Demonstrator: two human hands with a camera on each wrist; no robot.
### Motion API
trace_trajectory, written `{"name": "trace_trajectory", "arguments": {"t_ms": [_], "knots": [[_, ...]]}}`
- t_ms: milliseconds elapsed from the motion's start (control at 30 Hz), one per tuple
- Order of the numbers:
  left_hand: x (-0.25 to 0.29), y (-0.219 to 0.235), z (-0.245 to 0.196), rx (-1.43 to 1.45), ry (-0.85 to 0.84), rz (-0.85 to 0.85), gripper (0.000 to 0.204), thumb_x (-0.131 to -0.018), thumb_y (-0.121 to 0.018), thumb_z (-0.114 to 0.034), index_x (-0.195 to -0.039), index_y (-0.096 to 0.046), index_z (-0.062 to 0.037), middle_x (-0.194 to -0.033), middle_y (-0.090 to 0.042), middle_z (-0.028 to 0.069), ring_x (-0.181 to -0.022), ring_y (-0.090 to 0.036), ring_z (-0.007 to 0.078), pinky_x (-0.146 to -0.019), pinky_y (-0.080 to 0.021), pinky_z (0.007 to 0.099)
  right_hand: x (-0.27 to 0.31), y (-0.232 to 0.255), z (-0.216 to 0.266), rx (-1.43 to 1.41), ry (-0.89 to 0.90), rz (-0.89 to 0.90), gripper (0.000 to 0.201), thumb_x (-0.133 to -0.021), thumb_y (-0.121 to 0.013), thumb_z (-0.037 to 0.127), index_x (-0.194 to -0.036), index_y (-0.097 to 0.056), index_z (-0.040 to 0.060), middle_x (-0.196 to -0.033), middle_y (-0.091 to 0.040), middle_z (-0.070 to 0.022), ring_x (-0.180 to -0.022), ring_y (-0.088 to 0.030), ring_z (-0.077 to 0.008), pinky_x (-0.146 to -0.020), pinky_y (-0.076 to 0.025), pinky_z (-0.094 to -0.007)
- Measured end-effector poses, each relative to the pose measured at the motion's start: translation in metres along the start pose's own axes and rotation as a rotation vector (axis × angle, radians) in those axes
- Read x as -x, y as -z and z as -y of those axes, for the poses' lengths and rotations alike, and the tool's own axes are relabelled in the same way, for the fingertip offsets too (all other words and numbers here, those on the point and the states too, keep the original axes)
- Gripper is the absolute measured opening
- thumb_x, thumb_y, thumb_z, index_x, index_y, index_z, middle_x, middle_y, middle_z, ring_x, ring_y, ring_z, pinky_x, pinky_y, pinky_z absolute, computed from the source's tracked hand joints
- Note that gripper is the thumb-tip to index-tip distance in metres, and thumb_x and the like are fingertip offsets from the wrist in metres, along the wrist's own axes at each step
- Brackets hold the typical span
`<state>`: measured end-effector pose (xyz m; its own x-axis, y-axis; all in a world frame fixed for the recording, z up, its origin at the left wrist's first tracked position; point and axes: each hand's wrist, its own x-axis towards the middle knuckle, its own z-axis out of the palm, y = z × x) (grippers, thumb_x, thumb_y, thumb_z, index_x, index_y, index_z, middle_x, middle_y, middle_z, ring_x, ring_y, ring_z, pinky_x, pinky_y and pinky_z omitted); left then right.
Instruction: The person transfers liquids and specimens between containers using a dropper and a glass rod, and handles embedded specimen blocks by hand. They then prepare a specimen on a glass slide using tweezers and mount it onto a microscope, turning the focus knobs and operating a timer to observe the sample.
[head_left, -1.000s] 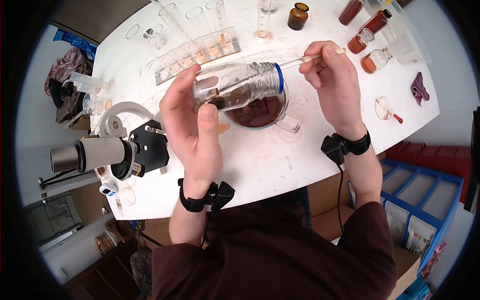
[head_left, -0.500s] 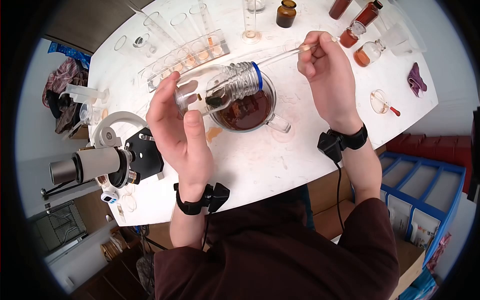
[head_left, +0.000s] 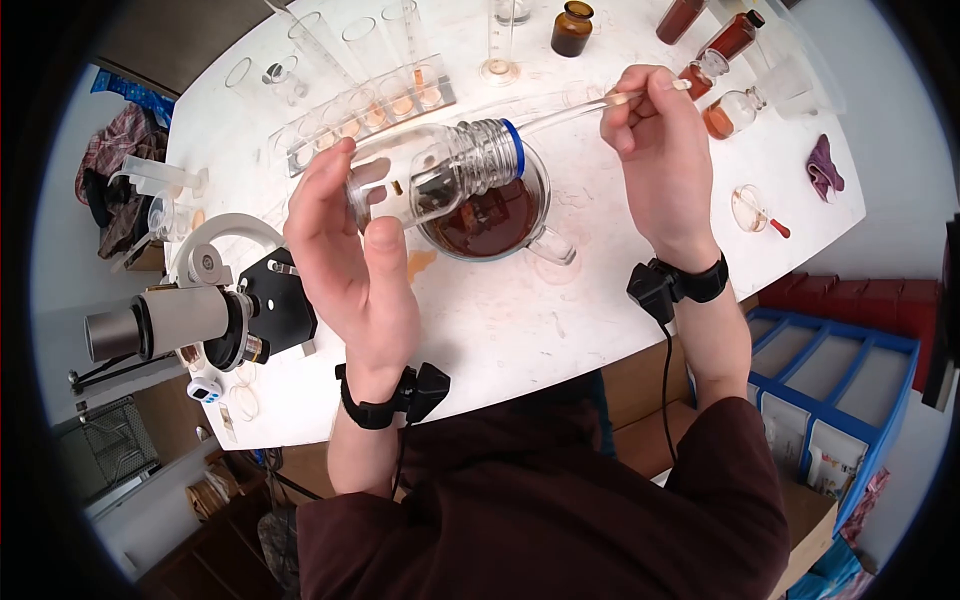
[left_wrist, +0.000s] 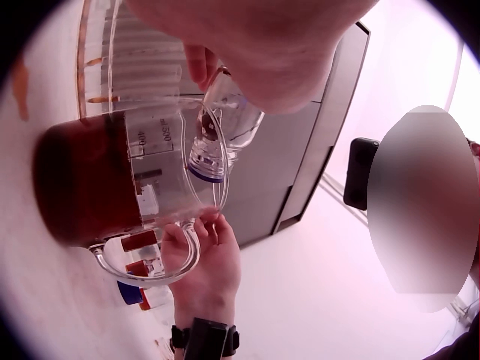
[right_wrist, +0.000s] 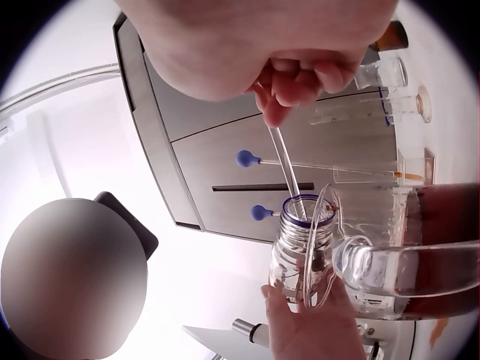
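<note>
My left hand [head_left: 365, 275] holds a clear glass bottle [head_left: 400, 165] sideways, thumb on the near side and fingers on the far side. A blue ring circles its threaded mouth, and a dark lump [head_left: 436, 188] lies inside near the shoulder. Between thumb and fingertips my right hand [head_left: 668, 165] pinches a glass rod [head_left: 565, 118]. The rod's other end reaches into the bottle mouth in the right wrist view. Below the bottle stands a glass measuring jug [left_wrist: 161, 161] with a handle, partly filled with dark red-brown liquid [left_wrist: 82, 176]. The bottle overlaps the jug's rim in the head view.
A microscope [head_left: 190, 320] stands at the left. Behind is a rack [head_left: 440, 97] of test tubes, with a measuring cylinder [head_left: 500, 45] and a brown bottle [head_left: 573, 28] beyond. Several jars of reddish liquid [head_left: 735, 112], a purple cloth [head_left: 824, 168] and a dropper [head_left: 778, 228] sit at right.
The right hand has moved away from the bottle mouth, drawing the rod partly out. The bottle has tilted a little, and the dark lump inside shows closer to the neck.
</note>
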<state>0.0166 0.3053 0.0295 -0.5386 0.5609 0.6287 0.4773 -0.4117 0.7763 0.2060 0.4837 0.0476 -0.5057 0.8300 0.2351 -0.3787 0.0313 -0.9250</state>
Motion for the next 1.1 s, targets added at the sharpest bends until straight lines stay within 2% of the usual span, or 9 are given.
{"name": "trace_trajectory", "arguments": {"t_ms": [133,267,300,400,467,567,600,667,1100], "knots": [[-0.001,0.001,-0.001,0.026,0.005,0.007,0.053,-0.104,-0.064,-0.030,-0.144,-0.044,-0.0012,-0.150,-0.048,0.0201,-0.135,-0.052,0.0289,-0.112,-0.043,0.0421,-0.002,0.007,0.002,-0.017,0.116,-0.026,0.031,-0.111,-0.041,0.028,-0.105,-0.061,0.0049,-0.083,-0.061,-0.0031,-0.072,-0.046,-0.0093,-0.070,-0.040,-0.0244],[-0.002,0.005,0.002,-0.014,-0.010,-0.023,0.052,-0.104,-0.064,-0.028,-0.144,-0.045,-0.0001,-0.148,-0.049,0.0188,-0.135,-0.052,0.0276,-0.111,-0.044,0.0406,-0.006,0.018,0.002,-0.128,0.113,-0.073,0.028,-0.110,-0.041,0.027,-0.099,-0.058,0.0065,-0.080,-0.057,-0.0022,-0.071,-0.045,-0.0106,-0.069,-0.039,-0.0264],[-0.003,0.007,0.002,-0.017,-0.009,-0.027,0.052,-0.104,-0.064,-0.028,-0.144,-0.045,-0.0001,-0.148,-0.049,0.0188,-0.135,-0.052,0.0276,-0.111,-0.044,0.0406,-0.005,0.008,0.007,-0.092,0.099,-0.130,0.025,-0.109,-0.043,0.027,-0.097,-0.055,0.0094,-0.076,-0.051,0.0011,-0.069,-0.039,-0.0099,-0.069,-0.034,-0.0266],[-0.003,0.007,0.002,0.004,0.002,-0.039,0.051,-0.104,-0.063,-0.027,-0.144,-0.046,0.0001,-0.148,-0.050,0.0187,-0.133,-0.053,0.0262,-0.110,-0.045,0.0399,-0.007,0.015,0.001,-0.135,0.086,-0.083,0.027,-0.110,-0.043,0.027,-0.099,-0.058,0.0076,-0.080,-0.057,-0.0016,-0.070,-0.044,-0.0108,-0.070,-0.038,-0.0268],[-0.004,0.006,0.002,-0.044,-0.012,-0.024,0.050,-0.107,-0.055,-0.033,-0.146,-0.045,-0.0031,-0.147,-0.053,0.0194,-0.122,-0.060,0.0251,-0.098,-0.049,0.0369,-0.006,0.010,0.000,-0.153,0.045,-0.082,0.027,-0.110,-0.043,0.027,-0.100,-0.058,0.0074,-0.081,-0.058,-0.0017,-0.070,-0.044,-0.0106,-0.070,-0.039,-0.0267],[-0.003,0.004,0.000,-0.030,-0.003,-0.028,0.051,-0.107,-0.055,-0.035,-0.146,-0.045,-0.0026,-0.145,-0.053,0.0192,-0.118,-0.063,0.0248,-0.096,-0.050,0.0363,-0.002,0.001,-0.003,-0.166,-0.029,-0.073,0.027,-0.110,-0.042,0.027,-0.104,-0.059,0.0067,-0.083,-0.060,-0.0021,-0.070,-0.044,-0.0100,-0.070,-0.039,-0.0262],[-0.003,0.004,-0.001,-0.029,-0.001,-0.029,0.051,-0.107,-0.055,-0.035,-0.146,-0.045,-0.0026,-0.145,-0.053,0.0192,-0.118,-0.063,0.0248,-0.096,-0.050,0.0363,-0.001,-0.001,-0.005,-0.166,-0.065,-0.062,0.027,-0.110,-0.042,0.027,-0.106,-0.060,0.0063,-0.085,-0.061,-0.0025,-0.070,-0.044,-0.0097,-0.070,-0.039,-0.0259],[-0.002,0.005,-0.001,0.082,0.034,-0.022,0.054,-0.105,-0.063,-0.031,-0.145,-0.044,0.0008,-0.146,-0.051,0.0182,-0.130,-0.055,0.0255,-0.108,-0.046,0.0390,0.001,-0.003,-0.006,-0.151,-0.078,-0.036,0.029,-0.110,-0.041,0.028,-0.109,-0.060,0.0054,-0.088,-0.063,-0.0033,-0.071,-0.044,-0.0093,-0.071,-0.039,-0.0252],[-0.002,0.004,0.000,0.069,0.026,-0.024,0.055,-0.105,-0.062,-0.033,-0.145,-0.045,0.0010,-0.148,-0.051,0.0181,-0.130,-0.055,0.0257,-0.108,-0.046,0.0397,-0.003,0.003,-0.011,-0.160,-0.083,-0.026,0.030,-0.112,-0.040,0.029,-0.106,-0.059,0.0063,-0.084,-0.059,-0.0018,-0.071,-0.045,-0.0094,-0.072,-0.040,-0.0260]]}}
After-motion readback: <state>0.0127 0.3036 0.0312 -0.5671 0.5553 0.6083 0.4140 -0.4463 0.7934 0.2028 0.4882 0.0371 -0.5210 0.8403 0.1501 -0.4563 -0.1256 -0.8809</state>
